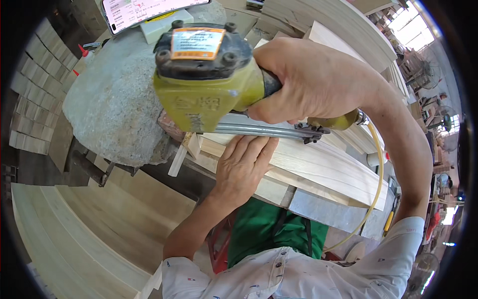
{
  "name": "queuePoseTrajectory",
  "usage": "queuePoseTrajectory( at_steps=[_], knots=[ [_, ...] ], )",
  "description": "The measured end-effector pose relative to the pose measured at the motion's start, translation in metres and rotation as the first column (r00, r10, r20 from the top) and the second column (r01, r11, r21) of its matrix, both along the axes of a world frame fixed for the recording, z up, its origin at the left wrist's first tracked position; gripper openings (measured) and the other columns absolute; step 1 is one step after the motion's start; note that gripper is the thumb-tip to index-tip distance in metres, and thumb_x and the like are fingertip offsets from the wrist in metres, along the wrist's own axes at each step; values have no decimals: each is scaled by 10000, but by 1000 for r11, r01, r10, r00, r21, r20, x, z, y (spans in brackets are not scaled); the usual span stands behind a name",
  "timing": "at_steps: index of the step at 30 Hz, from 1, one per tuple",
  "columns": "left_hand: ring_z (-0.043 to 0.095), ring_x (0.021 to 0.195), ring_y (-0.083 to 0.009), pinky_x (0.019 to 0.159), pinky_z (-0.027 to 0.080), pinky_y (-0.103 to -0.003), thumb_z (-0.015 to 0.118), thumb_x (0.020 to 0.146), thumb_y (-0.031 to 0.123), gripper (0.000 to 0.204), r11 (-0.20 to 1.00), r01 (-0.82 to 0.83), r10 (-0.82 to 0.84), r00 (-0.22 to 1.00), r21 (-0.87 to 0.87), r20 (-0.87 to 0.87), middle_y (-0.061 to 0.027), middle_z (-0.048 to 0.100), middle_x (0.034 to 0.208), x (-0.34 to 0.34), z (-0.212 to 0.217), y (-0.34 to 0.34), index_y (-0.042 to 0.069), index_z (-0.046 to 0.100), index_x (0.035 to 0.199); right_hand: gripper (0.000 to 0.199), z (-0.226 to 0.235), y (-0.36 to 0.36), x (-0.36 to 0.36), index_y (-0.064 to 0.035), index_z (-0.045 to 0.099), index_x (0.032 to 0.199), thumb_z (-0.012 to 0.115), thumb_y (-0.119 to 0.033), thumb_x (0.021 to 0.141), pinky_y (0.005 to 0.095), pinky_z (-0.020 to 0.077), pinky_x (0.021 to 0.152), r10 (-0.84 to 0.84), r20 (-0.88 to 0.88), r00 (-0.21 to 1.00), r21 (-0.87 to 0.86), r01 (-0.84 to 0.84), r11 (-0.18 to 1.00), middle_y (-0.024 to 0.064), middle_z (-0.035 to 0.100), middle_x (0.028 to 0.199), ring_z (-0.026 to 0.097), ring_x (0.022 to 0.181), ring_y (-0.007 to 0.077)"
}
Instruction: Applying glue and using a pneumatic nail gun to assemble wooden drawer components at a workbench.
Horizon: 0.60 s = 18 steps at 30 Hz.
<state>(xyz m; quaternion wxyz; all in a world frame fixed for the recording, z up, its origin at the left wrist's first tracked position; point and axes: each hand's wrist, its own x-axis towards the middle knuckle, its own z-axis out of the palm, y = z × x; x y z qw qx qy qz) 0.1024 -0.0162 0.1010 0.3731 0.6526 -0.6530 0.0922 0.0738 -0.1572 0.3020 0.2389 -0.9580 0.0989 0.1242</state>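
Observation:
My right hand [311, 82] is wrapped round the handle of a yellow-green pneumatic nail gun [199, 97]. The gun's nose is hidden beneath its body, over the left end of a pale wooden workpiece [323, 167] made of long boards. Below the gun's grey magazine [259, 129], my left hand [244, 167] lies on the wood with its fingers stretched out, fingertips close to the magazine. A small wooden block [191, 144] shows at the workpiece's left end, just under the gun. From the back of the handle runs a yellow air hose [377, 174].
A rough stone slab [114, 109] stands on the left, bearing a lit phone [144, 12] and a glue bottle [85, 52] with a red tip. Stacked boards [328, 22] rise at the far side; more wooden panels [89, 234] lie lower left. A yellow-handled tool [389, 221] rests at right.

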Motion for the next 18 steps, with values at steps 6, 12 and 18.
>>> queuePoseTrajectory(
  at_steps=[6, 12, 18],
  knots=[
    [479, 1121, -234, 991, 376, -398, 732, 671, 174, 620, 999, -36, 37, 998, -24, 46, -66, 517, 1219, -1, -6, -2, 33, 567, 1252, 261, 1, 0, 8, 3, 643, 891, 652, -221, 756, 298, 460, 518, -23, -33, 999, 55, 25, 998, 60, 584, 611, 546, 523, 131],
    [408, 1014, -236, 917, 365, -349, 799, 537, 124, 759, 996, -49, 51, 998, -81, 25, -22, 501, 1116, -3, -8, -1, 60, 580, 1261, 246, -3, 0, 12, -12, 652, 881, 642, -219, 748, 275, 437, 472, -7, -43, 999, 4, 7, 1000, 22, 559, 558, 521, 475, 102],
    [416, 1045, -225, 929, 375, -386, 761, 632, 209, 657, 997, -61, 65, 995, -56, 70, -24, 459, 1155, -1, -9, 0, 56, 584, 1246, 254, -1, 1, 12, -5, 649, 888, 641, -213, 743, 295, 443, 504, -23, -37, 999, 21, 23, 1000, 48, 571, 580, 525, 498, 121]
  ],
)
